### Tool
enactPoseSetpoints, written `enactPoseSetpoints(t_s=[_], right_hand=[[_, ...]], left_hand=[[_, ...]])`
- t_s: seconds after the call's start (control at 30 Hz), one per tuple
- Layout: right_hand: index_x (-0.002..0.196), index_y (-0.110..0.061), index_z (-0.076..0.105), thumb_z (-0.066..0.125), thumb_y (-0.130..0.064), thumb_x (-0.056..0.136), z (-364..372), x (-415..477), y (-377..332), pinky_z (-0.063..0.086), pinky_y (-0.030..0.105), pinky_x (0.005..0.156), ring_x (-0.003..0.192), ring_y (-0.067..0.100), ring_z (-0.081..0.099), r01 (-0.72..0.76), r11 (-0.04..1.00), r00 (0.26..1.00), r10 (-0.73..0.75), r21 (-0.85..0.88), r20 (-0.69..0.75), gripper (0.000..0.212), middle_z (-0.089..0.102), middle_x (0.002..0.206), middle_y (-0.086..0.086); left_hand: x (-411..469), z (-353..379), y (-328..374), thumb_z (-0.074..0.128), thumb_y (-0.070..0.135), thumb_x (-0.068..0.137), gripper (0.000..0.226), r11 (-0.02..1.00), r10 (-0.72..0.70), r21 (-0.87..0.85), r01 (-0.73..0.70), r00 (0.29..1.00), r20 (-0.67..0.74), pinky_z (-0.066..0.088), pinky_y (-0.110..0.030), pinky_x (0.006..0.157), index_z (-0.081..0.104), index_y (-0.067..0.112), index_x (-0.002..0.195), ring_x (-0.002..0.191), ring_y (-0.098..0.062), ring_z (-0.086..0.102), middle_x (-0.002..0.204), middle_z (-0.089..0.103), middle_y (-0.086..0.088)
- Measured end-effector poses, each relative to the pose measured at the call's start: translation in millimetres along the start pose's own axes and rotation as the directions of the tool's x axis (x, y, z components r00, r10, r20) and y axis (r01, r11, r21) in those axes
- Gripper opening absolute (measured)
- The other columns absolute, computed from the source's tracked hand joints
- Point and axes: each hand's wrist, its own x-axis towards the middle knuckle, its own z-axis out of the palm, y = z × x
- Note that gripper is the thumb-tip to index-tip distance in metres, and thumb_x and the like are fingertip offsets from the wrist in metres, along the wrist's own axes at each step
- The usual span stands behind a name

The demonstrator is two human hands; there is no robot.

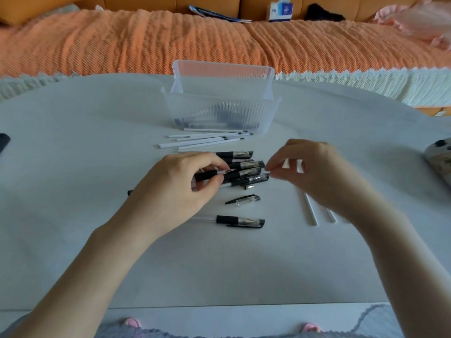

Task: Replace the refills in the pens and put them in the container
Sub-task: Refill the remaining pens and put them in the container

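Your left hand (pixel 180 189) grips an uncapped pen (pixel 207 176) over the pen pile (pixel 246 164), while your right hand (pixel 314 172) beside it is too blurred to tell its grip.

Soft, even daylight gives the pale desk (pixel 73 167) a cool bluish cast. Shadows are faint, no more than a dim, diffuse smudge under the left hand (pixel 180 189). The pen (pixel 207 176) it grips reads fairly sharp, while the right hand (pixel 314 176) is smeared by motion blur. Beyond the hands the clear container (pixel 219 111) shows only mild sheen. Wide-angle distortion bows the desk's far edge and the orange throw (pixel 146 45); a pink cloth (pixel 419 18) up right of the right hand is blurred.
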Motion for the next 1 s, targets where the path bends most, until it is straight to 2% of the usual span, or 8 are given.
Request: enactPoseSetpoints(t_s=[0.13,0.27,0.4,0.57,0.67,0.73,0.8,1.0], right_hand=[[0.082,-0.027,0.072,0.071,-0.019,0.08,18.3,0.1,-5.8,0.045,0.03,0.068,0.066,0.009,0.054,0.11,0.994,0.993,-0.11,-0.009,0.037,0.009,0.057,0.078,-0.014],[0.089,-0.026,0.071,0.069,-0.021,0.083,23.9,0.5,-10.1,0.044,0.029,0.07,0.071,0.005,0.045,0.144,0.986,0.988,-0.139,-0.088,0.063,0.008,0.056,0.085,-0.012],[0.089,-0.025,0.07,0.067,-0.022,0.084,28.4,0.0,-12.3,0.04,0.028,0.067,0.078,0.005,0.038,0.194,0.963,0.98,-0.183,-0.186,0.078,0.006,0.056,0.087,-0.009],[0.087,-0.021,0.068,0.066,-0.022,0.084,31.5,1.2,-10.3,0.043,0.034,0.068,0.086,0.013,0.047,0.22,0.954,0.975,-0.205,-0.205,0.089,0.003,0.056,0.089,-0.006],[0.087,-0.024,0.065,0.065,-0.024,0.085,26.8,0.8,-8.6,0.043,0.027,0.071,0.077,0.003,0.045,0.174,0.98,0.985,-0.17,-0.101,0.042,0.002,0.056,0.085,-0.014],[0.089,-0.025,0.063,0.064,-0.024,0.086,21.2,-0.3,-9.2,0.04,0.014,0.067,0.074,0.001,0.052,0.125,0.991,0.992,-0.126,0.038,0.012,0.003,0.06,0.081,-0.016],[0.088,-0.023,0.064,0.065,-0.02,0.085,17.8,-1.4,-11.4,0.039,0.009,0.063,0.074,0.003,0.056,0.101,0.98,0.995,-0.104,0.17,0.006,0.004,0.063,0.077,-0.016],[0.084,-0.023,0.067,0.069,-0.019,0.082,21.1,-2.4,-20.5,0.038,0.007,0.064,0.07,0.0,0.056,0.092,0.957,0.995,-0.099,0.276,0.011,0.006,0.063,0.072,-0.014]], left_hand=[[0.1,-0.9,0.0,0.069,0.017,0.084,0.013,1.0,0.014,0.009,-0.014,1.0,0.015,0.046,-0.017,0.072,0.07,0.024,0.095,0.078,-0.005,0.062,0.084,0.067,0.017],[0.5,-1.5,-1.2,0.068,0.019,0.083,0.016,1.0,0.006,0.016,-0.007,1.0,0.027,0.039,-0.002,0.076,0.069,0.026,0.097,0.086,0.008,0.058,0.085,0.06,0.029],[0.0,-1.8,-1.7,0.068,0.023,0.082,0.018,1.0,-0.017,-0.01,0.017,0.999,0.033,0.038,-0.003,0.073,0.064,0.029,0.098,0.082,0.009,0.058,0.082,0.063,0.023],[0.4,-2.0,-1.0,0.069,0.029,0.08,0.018,0.999,-0.03,-0.023,0.031,0.999,0.028,0.035,-0.002,0.069,0.057,0.029,0.092,0.08,0.01,0.056,0.08,0.065,0.021],[1.3,-2.0,-2.1,0.07,0.03,0.078,0.013,1.0,-0.019,-0.013,0.019,0.999,0.028,0.04,-0.006,0.071,0.063,0.026,0.088,0.084,0.007,0.06,0.083,0.066,0.021],[1.3,-2.2,-1.9,0.071,0.029,0.078,0.012,1.0,-0.01,-0.008,0.01,0.999,0.03,0.044,-0.012,0.074,0.064,0.026,0.087,0.084,0.008,0.061,0.083,0.066,0.023],[1.0,-2.6,-1.3,0.07,0.031,0.078,0.012,1.0,-0.011,-0.002,0.011,0.999,0.031,0.046,-0.016,0.075,0.065,0.027,0.088,0.085,0.007,0.061,0.084,0.067,0.022],[1.7,-2.7,2.6,0.069,0.034,0.077,0.013,1.0,-0.018,-0.001,0.018,0.999,0.027,0.044,-0.012,0.074,0.066,0.027,0.089,0.086,0.009,0.06,0.084,0.066,0.024]])
